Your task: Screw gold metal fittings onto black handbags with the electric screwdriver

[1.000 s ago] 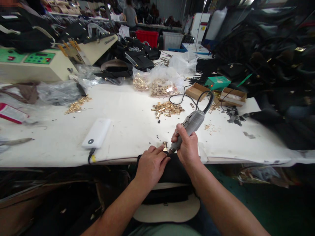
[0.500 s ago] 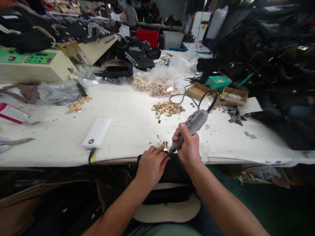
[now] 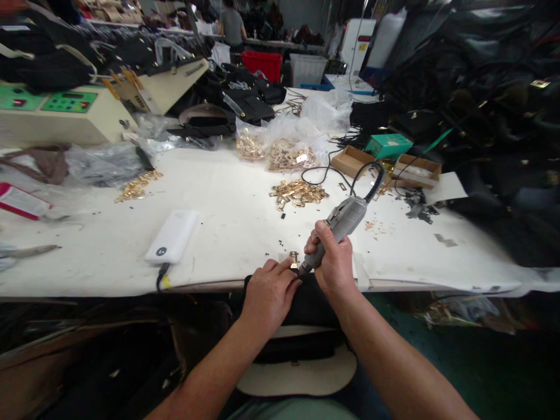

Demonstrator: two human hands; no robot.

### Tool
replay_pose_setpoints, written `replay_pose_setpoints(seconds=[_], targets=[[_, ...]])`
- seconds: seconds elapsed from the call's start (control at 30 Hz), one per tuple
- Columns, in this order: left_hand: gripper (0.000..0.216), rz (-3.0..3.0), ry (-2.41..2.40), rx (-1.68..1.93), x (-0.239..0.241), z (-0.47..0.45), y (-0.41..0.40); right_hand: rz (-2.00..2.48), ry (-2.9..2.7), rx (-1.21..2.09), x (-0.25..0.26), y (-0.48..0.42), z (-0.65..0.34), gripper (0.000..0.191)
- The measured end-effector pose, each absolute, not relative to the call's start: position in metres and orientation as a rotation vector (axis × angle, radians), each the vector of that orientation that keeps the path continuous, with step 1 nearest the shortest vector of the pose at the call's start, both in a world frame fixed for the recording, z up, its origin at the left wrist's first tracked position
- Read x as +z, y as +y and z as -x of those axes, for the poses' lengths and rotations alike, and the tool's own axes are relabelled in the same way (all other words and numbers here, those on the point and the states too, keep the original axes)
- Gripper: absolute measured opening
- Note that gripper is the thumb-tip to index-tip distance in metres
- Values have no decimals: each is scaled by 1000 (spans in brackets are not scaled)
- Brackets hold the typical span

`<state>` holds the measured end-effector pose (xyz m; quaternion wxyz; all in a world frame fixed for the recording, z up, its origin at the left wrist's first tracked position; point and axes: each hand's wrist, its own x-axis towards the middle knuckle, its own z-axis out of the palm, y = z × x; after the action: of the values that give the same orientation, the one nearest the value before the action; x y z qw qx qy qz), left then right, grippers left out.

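My right hand point(image 3: 333, 256) is wrapped round a grey electric screwdriver point(image 3: 345, 220), its tip slanting down to the left. The tip meets the black bag point(image 3: 312, 300) at the table's front edge, close beside a small gold metal clasp point(image 3: 294, 260). My left hand point(image 3: 272, 291) presses the bag's edge by the clasp, fingers bent together over the black material. The exact contact point under the fingertips is hidden. Below, the bag's pale-edged flap point(image 3: 301, 376) hangs over my lap.
Gold metal pieces point(image 3: 300, 193) lie piled mid-table, with bagged ones point(image 3: 291, 153) behind. A white power bank point(image 3: 172, 238) with a cable is on the left. Cardboard boxes point(image 3: 352, 160) and a green box point(image 3: 388, 146) stand back right. A person point(image 3: 231, 26) is far behind.
The screwdriver and my right hand have shifted very slightly down and left. My left hand stays on the bag by the clasp.
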<state>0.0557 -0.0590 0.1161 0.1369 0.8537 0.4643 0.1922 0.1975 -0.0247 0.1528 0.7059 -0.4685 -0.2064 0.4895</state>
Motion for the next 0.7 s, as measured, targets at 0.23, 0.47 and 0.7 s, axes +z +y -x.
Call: replay_pose_setpoints(seconds=[0.23, 0.47, 0.7], targets=[[8, -2491, 1343, 566, 117, -56, -59, 1021, -450, 1085, 155, -26, -197, 39], [7, -2488, 1348, 563, 116, -56, -58, 1009, -450, 1087, 154, -25, -196, 38], [8, -2488, 1342, 570, 114, -56, -59, 1029, -470, 1081, 154, -25, -196, 39]])
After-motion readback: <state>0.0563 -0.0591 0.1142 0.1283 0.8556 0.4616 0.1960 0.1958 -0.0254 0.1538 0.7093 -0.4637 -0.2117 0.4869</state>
